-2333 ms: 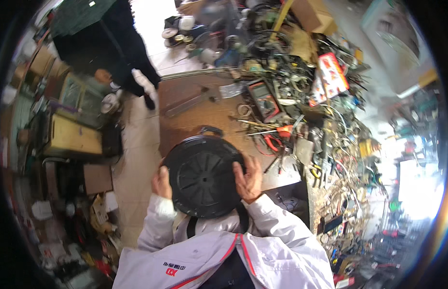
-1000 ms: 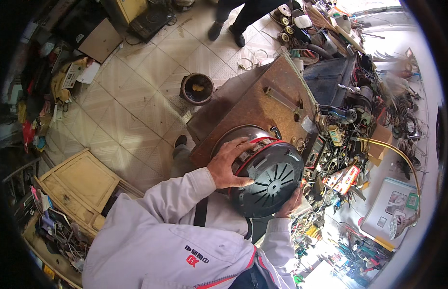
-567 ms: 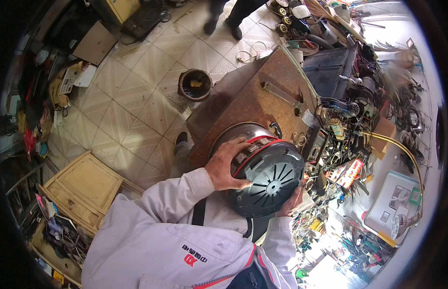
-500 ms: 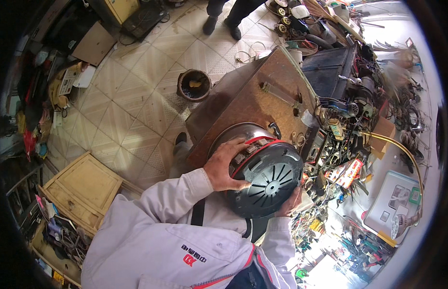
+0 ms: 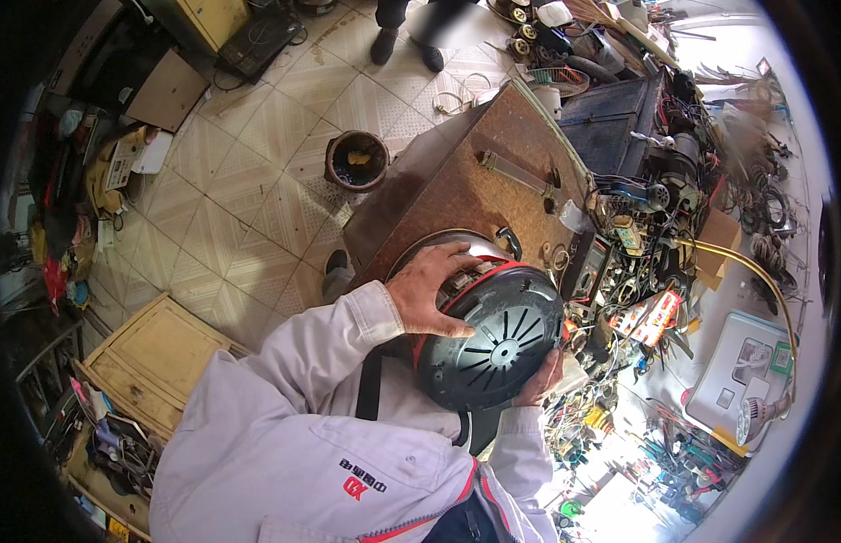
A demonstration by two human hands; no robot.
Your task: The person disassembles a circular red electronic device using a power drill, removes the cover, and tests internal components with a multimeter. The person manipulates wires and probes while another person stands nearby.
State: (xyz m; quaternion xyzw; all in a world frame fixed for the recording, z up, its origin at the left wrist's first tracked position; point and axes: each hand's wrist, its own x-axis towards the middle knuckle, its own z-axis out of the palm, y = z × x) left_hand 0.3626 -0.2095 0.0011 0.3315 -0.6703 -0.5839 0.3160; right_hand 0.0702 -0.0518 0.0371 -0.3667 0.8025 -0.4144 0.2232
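Note:
In front of me I hold a round appliance base, black plastic with slots fanning out from its centre and a red rim; its underside faces me, tilted. My left hand grips its upper left edge, thumb on the black cover and fingers reaching over the rim. At the lower right edge my right hand is curled round it, with its fingertips partly hidden. Between the red rim and my left fingers some small parts show, too unclear to name. Just behind the base is a shiny metal round vessel, mostly covered, near a black handle.
A brown wooden cabinet stands beyond, with a glass tube on top. Tools, wires and a multimeter crowd the right. A gooseneck lamp arches there. On the tiled floor are a bucket and another person's shoes.
The base has turned slightly in my hands. My left fingers have shifted a little along its rim, and the whole view has moved slightly.

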